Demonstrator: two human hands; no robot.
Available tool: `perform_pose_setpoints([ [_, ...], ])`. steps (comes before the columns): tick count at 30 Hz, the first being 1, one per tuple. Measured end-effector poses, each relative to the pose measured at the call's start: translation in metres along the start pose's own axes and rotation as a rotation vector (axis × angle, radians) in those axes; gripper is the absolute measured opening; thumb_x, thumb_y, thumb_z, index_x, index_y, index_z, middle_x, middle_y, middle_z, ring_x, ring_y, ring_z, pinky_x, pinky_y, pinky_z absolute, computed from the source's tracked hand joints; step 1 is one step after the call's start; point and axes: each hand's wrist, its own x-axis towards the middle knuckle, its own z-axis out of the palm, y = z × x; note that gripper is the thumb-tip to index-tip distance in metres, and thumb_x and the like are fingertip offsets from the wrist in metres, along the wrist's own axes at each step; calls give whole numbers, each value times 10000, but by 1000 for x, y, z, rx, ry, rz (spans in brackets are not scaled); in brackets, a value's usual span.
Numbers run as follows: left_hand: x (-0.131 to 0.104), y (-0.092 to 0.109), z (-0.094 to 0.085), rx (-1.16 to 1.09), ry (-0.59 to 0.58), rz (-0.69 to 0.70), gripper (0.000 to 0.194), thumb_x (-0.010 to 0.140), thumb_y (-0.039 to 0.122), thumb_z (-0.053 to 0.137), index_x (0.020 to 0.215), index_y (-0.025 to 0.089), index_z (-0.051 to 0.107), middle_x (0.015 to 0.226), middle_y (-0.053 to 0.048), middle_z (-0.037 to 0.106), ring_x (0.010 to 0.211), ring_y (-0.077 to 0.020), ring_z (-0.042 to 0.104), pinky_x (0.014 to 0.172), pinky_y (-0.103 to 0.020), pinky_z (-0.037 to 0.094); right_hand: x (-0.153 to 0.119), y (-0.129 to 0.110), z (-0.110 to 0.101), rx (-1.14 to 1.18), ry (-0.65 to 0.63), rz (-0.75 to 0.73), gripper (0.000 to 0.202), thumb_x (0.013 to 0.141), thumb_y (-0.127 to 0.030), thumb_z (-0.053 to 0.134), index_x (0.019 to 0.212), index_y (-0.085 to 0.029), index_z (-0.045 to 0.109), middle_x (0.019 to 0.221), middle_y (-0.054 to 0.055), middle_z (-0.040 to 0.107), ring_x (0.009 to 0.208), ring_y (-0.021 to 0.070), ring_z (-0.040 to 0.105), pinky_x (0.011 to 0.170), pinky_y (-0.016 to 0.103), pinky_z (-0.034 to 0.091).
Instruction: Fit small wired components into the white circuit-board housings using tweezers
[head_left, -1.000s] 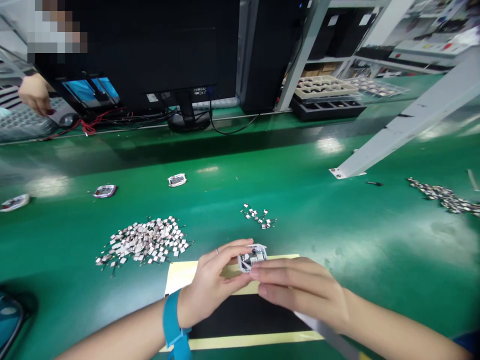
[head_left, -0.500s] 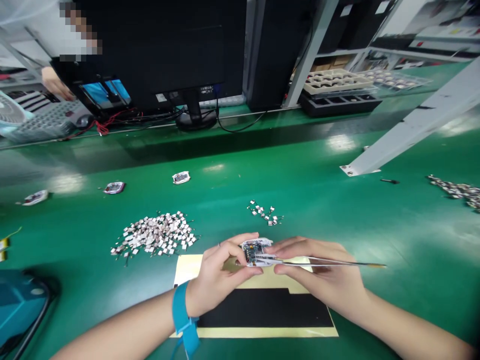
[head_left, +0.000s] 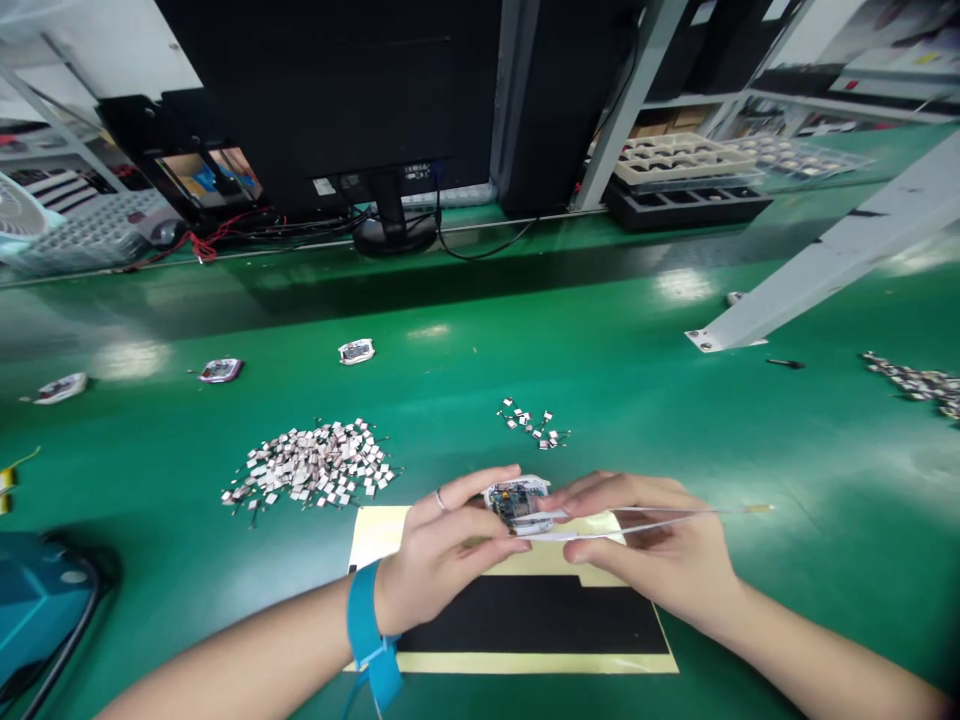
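Observation:
My left hand (head_left: 442,545), with a blue strap on the wrist, pinches a small white casing with an exposed circuit board (head_left: 516,500) by its left side. My right hand (head_left: 660,545) grips a pair of tweezers (head_left: 600,533), whose back end points right. The prongs are spread: one tip reaches over the board, the other lies along the casing's near edge. Nothing that I can make out is between the tips. Under both hands lies a yellow sheet with a black panel (head_left: 525,620).
Left of the hands is a heap of small white parts with short leads (head_left: 315,462); a smaller cluster (head_left: 531,424) lies beyond the casing. Several similar casings (head_left: 356,351) sit at the back left. A slanted metal post (head_left: 817,245) stands right, a teal machine (head_left: 37,610) left.
The tweezers' prongs have spread apart, and the near one has shifted down to the casing's near edge. The casing is tilted slightly differently. A person's hand at the back left has left the view.

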Motion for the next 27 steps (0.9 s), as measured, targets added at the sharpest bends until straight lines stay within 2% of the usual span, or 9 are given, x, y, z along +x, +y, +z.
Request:
perform_pose_setpoints([
  [3, -2, -1, 1, -33, -26, 29, 127, 740, 43, 605, 834, 125, 582, 1215, -136, 482, 870, -159, 623, 749, -229, 529, 0, -1, 2, -25, 8, -52, 268, 689, -43, 683, 899, -197, 620, 864, 29, 660, 802, 147, 631, 737, 230, 538],
  [7, -1, 0, 2, -88, -54, 27, 141, 757, 39, 578, 869, 123, 587, 1223, -142, 461, 920, -181, 607, 782, -258, 534, -3, -1, 7, -62, 70, -98, 273, 697, -13, 664, 903, -188, 618, 866, 28, 659, 789, 139, 630, 728, 223, 536],
  [11, 3, 2, 0, -37, -33, 16, 64, 734, 101, 630, 793, 103, 605, 1142, -141, 531, 720, -116, 636, 677, -180, 538, -6, -1, 7, -52, 107, -70, 271, 705, -8, 653, 898, -193, 610, 863, 26, 655, 786, 141, 628, 682, 223, 542],
  [16, 5, 3, -1, -13, 21, 16, 148, 701, 210, 678, 757, 97, 600, 967, -139, 629, 893, -191, 622, 760, -206, 531, -8, -3, 2, -23, 1, -74, 288, 716, -7, 643, 930, -194, 594, 893, 37, 648, 825, 168, 629, 720, 276, 554],
  [21, 6, 1, 1, -10, 53, -34, 174, 683, 247, 694, 755, 115, 606, 937, -125, 648, 850, -176, 637, 739, -204, 535, -5, -5, 1, -69, -29, -120, 244, 722, 1, 632, 908, -154, 608, 882, 59, 651, 820, 167, 634, 731, 244, 556],
  [27, 9, 0, 1, -21, 70, -67, 177, 675, 255, 700, 736, 108, 623, 917, -136, 655, 803, -173, 646, 741, -216, 540, -9, -3, -2, -90, -107, -91, 318, 719, 28, 624, 957, -183, 601, 980, 24, 632, 893, 149, 613, 813, 223, 533],
])
